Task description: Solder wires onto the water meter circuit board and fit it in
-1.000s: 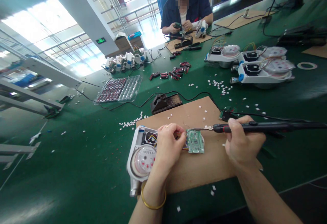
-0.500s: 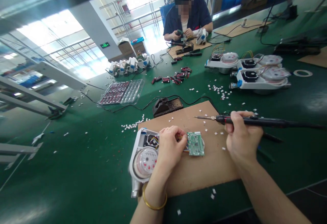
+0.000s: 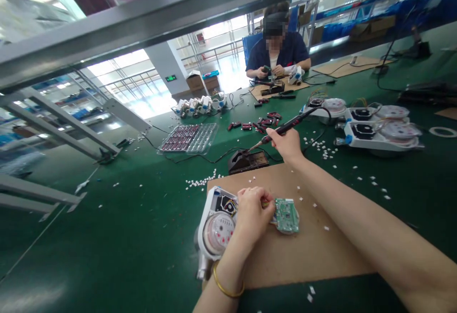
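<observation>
My left hand (image 3: 252,215) is closed in a pinch on thin wires beside a small green circuit board (image 3: 286,215), which lies on a brown cardboard sheet (image 3: 314,251). Under that hand sits a white water meter (image 3: 217,227) with a round dial. My right hand (image 3: 286,144) is stretched forward and grips a black soldering iron (image 3: 285,127). The iron's tip rests at the black iron stand (image 3: 248,160) just beyond the cardboard.
The bench is green (image 3: 107,237), strewn with small white bits (image 3: 202,180). Farther back lie a clear tray of parts (image 3: 189,138), red-black parts (image 3: 262,123), several white meters (image 3: 371,129) at right, and a tape ring (image 3: 442,132). Across the bench a person (image 3: 278,51) works.
My right hand has swung the soldering iron from over the circuit board forward to the stand. The head camera tilted up. My left hand has stayed at the board.
</observation>
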### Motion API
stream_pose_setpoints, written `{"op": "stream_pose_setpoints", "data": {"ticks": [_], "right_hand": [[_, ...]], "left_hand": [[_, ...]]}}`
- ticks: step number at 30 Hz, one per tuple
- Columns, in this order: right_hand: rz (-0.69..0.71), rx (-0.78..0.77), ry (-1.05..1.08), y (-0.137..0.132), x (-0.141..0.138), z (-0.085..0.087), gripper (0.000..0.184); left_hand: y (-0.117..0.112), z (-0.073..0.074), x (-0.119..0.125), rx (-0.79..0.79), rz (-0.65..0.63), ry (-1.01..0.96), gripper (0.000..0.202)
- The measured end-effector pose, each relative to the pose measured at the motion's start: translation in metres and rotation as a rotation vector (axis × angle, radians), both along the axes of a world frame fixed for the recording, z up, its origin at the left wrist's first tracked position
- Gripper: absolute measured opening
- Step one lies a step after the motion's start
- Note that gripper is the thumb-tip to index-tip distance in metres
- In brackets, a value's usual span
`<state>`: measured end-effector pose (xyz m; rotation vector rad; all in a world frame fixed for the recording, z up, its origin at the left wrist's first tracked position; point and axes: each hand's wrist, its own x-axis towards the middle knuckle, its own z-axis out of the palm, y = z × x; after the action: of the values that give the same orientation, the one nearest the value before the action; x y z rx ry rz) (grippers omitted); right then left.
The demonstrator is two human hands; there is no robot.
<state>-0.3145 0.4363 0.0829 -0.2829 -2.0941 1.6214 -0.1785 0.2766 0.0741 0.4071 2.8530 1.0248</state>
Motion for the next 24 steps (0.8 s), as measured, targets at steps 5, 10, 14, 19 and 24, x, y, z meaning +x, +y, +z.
{"op": "stream_pose_setpoints", "data": {"ticks": [5,10,14,19,24], "right_hand": [[0.099,0.140,-0.158,-0.028,-0.018,0.004,0.028],[0.265,0.151,-0.270,-0.047,-0.026,-0.014,0.025],[0.416,0.015,-0.375,-0.040,-0.007,-0.012,0.019],[0.446,0.059,-0.431,0.017,0.064,0.007,0.036],[0.623,0.403,-0.329,0.055,0.146,-0.004,0.084]], "left_hand": [[-0.002,-0.002,0.002,0.007,-0.022,0.009,0.003],[0.000,-0.002,0.000,0.012,-0.030,0.002,0.005],[-0.004,0.000,0.002,0.028,-0.034,-0.009,0.006],[-0.036,0.032,0.003,-0.013,0.029,0.070,0.020],[-0.056,0.063,-0.039,-0.483,-0.081,0.097,0.026]]}}
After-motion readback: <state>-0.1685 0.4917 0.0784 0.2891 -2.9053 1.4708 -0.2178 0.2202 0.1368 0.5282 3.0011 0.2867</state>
